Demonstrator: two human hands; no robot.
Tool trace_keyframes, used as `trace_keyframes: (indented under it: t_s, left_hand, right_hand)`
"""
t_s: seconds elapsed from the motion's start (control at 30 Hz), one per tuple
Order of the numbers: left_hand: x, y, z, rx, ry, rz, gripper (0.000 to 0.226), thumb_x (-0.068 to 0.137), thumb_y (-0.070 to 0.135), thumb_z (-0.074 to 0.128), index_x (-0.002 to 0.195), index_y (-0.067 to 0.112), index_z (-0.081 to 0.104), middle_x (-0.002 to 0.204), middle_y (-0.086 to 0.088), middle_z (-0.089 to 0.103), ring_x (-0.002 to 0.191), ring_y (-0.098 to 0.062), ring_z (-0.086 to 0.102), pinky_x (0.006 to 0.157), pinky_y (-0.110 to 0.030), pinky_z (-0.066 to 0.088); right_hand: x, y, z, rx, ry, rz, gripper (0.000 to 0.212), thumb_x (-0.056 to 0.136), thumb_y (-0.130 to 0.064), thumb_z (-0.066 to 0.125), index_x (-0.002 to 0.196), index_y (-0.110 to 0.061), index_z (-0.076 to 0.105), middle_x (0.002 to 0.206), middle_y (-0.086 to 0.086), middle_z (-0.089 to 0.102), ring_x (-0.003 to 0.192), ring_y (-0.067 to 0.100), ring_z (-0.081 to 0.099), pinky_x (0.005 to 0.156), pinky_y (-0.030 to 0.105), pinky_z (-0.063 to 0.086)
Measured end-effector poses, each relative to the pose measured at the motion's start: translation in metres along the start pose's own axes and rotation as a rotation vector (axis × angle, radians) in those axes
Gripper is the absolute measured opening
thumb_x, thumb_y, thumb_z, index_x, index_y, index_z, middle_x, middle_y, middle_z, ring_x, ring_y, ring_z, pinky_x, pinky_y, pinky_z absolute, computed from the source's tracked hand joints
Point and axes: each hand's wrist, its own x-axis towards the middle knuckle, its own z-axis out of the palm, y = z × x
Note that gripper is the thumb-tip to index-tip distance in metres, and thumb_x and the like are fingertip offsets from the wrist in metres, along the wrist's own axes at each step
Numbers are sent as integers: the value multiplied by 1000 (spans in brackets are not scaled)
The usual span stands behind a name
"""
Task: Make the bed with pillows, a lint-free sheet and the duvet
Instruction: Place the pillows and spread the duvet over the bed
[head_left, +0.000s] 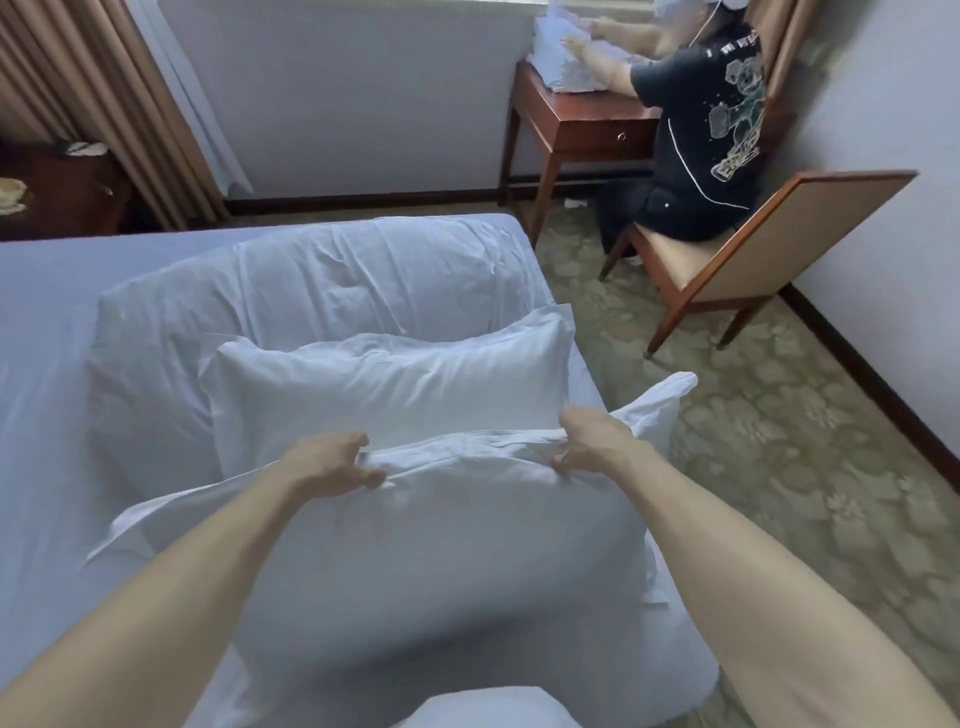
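Observation:
A white pillow (415, 545) lies closest to me on the bed's right side. My left hand (332, 465) grips its far edge on the left, and my right hand (592, 441) grips the same edge further right. Just beyond it lies a second white pillow (384, 395). Behind that one sits a folded white duvet (322, 291). The white sheet (47, 364) covers the mattress and lies flat on the left.
A person in a dark shirt (706, 130) sits on a wooden chair (737, 260) at a wooden desk (571, 130) by the window, handling white linen. Patterned carpet (779, 467) runs along the bed's right. Brown curtains (104, 104) and a dark nightstand (57, 192) stand at the far left.

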Motion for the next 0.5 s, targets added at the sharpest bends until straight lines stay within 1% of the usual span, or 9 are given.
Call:
trace_keyframes:
  t_s: [0.07, 0.13, 0.23, 0.3, 0.33, 0.4, 0.47, 0.5]
  left_hand:
    - [3, -4, 2, 37, 16, 31, 52, 91, 66, 58, 126, 28, 57, 132, 2, 61, 122, -22, 55, 98, -33, 45]
    - [3, -7, 0, 34, 53, 46, 45, 88, 64, 62, 115, 28, 58, 120, 4, 61, 113, -21, 55, 89, -32, 44]
    - [-1, -7, -3, 18, 116, 36, 32, 87, 53, 68, 100, 26, 55, 107, 5, 59, 100, -20, 50, 73, -30, 37]
    - [-7, -5, -3, 48, 144, 15, 24, 90, 45, 64, 91, 24, 52, 98, 5, 57, 94, -21, 49, 61, -28, 31]
    - [-11, -3, -2, 66, 150, 5, 21, 92, 42, 61, 91, 24, 51, 97, 5, 55, 93, -21, 49, 58, -27, 29]
    - [-16, -1, 2, 68, 168, -3, 16, 94, 39, 59, 93, 25, 52, 99, 6, 55, 94, -20, 48, 58, -27, 28]
    - [-21, 0, 5, 54, 193, -31, 13, 95, 37, 59, 95, 27, 52, 104, 5, 58, 98, -21, 51, 64, -31, 31]
    - [-24, 1, 7, 52, 209, -51, 11, 95, 36, 59, 97, 26, 54, 108, 3, 61, 102, -22, 53, 68, -31, 32]
  right_hand:
    - [2, 2, -1, 1, 7, 8, 50, 79, -39, 72, 119, -16, 52, 113, 3, 61, 112, 29, 56, 89, 40, 52]
    - [4, 1, -4, -23, -16, 14, 49, 79, -40, 71, 120, -18, 59, 115, 4, 63, 113, 28, 58, 90, 39, 53]
    - [6, -2, -10, -54, -52, 8, 43, 78, -40, 71, 114, -17, 67, 112, 5, 65, 108, 26, 59, 90, 38, 55]
    - [9, -1, -13, -32, -40, -5, 45, 74, -44, 73, 110, -18, 65, 111, 6, 62, 107, 26, 56, 89, 36, 53]
    - [11, 0, -15, -25, -34, -13, 47, 72, -47, 74, 109, -19, 63, 112, 7, 59, 108, 27, 54, 88, 36, 52]
    - [15, 3, -18, -20, -31, -23, 50, 71, -52, 76, 106, -19, 61, 111, 7, 58, 108, 28, 53, 87, 36, 50]
    - [16, 7, -21, -19, -27, -43, 47, 73, -51, 76, 103, -18, 59, 109, 5, 61, 106, 28, 55, 84, 36, 48]
    - [16, 10, -22, -17, -25, -59, 44, 76, -48, 74, 103, -18, 58, 106, 3, 61, 104, 27, 55, 85, 36, 47]
